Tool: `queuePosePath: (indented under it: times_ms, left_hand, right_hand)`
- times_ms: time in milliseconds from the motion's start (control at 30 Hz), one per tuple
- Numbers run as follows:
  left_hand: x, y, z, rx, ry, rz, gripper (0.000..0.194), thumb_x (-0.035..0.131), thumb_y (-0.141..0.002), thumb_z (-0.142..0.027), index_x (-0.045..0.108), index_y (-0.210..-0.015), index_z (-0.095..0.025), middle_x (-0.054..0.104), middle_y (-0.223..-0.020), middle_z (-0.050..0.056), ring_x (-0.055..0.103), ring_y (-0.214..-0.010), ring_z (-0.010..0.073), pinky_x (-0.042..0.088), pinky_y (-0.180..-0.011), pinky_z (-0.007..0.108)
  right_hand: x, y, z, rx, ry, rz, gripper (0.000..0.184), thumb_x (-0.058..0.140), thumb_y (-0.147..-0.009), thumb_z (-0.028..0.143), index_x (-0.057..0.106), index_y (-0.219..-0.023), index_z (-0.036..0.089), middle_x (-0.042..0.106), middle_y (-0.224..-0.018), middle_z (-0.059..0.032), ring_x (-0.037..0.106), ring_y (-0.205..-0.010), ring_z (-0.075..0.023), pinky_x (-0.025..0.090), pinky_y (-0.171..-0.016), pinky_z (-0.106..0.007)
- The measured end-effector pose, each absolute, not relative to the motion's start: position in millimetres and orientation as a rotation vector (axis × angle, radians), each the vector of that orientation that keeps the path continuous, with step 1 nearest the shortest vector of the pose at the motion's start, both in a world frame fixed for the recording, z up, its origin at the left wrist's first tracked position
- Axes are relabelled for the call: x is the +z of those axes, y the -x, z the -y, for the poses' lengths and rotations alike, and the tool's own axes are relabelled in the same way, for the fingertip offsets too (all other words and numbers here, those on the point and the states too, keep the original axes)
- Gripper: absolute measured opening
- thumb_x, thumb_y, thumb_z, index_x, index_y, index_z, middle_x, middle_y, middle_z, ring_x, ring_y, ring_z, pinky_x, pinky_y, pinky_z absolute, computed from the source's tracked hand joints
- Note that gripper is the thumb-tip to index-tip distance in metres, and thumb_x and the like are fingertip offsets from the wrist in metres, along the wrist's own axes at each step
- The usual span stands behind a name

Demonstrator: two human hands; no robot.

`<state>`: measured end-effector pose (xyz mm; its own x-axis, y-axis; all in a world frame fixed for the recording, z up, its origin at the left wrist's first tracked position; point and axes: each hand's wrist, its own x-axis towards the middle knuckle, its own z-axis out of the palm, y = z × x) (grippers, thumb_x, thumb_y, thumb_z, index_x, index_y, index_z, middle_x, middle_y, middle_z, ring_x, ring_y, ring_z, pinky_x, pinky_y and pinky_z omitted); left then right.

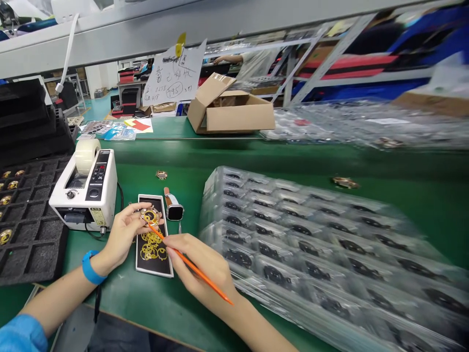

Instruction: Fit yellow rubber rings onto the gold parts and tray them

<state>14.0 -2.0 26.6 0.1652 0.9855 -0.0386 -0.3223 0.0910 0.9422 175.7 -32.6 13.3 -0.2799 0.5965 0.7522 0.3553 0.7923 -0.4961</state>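
My left hand wears a blue wristband and pinches a round gold watch case. Between the fingers of my right hand is a thin orange stick, held like a pen, its tip at the watch case. Below both hands lies a shallow white-rimmed tray with a dark bottom. Several thin gold rings are spread in it. Just right of the tray sits a smartwatch with a dark screen, beside the tip of a metal tool, probably tweezers.
At left stand a white tape dispenser and a black foam tray holding gold cases. Stacked clear plastic trays with dark parts fill the right. A cardboard box is on the back ledge. Another gold case lies behind the smartwatch.
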Motion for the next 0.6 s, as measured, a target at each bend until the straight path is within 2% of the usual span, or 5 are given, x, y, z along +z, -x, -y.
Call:
queuePosePath:
  times_ms: [200, 467, 600]
  left_hand:
    - [28.7, -13.0, 2.5, 1.168, -0.994, -0.883, 0.035, 0.062, -0.073, -0.018, 0.063, -0.108, -0.015, 0.074, -0.092, 0.008, 0.071, -0.087, 0.0235, 0.056, -0.081, 0.036]
    - [30.2, -9.5, 3.7, 1.034, -1.032, -0.828, 0.036, 0.062, -0.072, -0.019, 0.069, -0.107, -0.015, 0.075, -0.088, 0.008, 0.071, -0.084, 0.0239, 0.058, -0.077, 0.038]
    - [34.0, -8.5, 2.9, 1.025, -0.976, -0.776, 0.036, 0.059, -0.07, -0.013, 0.071, -0.104, -0.015, 0.075, -0.087, 0.008, 0.071, -0.079, 0.0219, 0.059, -0.07, 0.034]
  right_hand:
    - [13.4, -178.0, 34.0, 0.335, 0.563, 1.943, 0.028, 0.048, -0.083, 0.005, 0.065, -0.099, 0.021, 0.071, -0.082, -0.0073, 0.068, -0.077, -0.0185, 0.057, -0.067, -0.031]
    - [21.2, -185.0, 34.1, 0.549, 0.825, 1.69, 0.018, 0.054, -0.085, 0.016, 0.07, -0.085, 0.023, 0.072, -0.078, -0.005, 0.068, -0.069, -0.0173, 0.056, -0.061, -0.028]
    - [22.2, -189.8, 29.8, 0.733, 0.83, 1.64, 0.016, 0.058, -0.085, 0.019, 0.072, -0.083, 0.025, 0.074, -0.081, -0.0045, 0.069, -0.073, -0.018, 0.057, -0.063, -0.029]
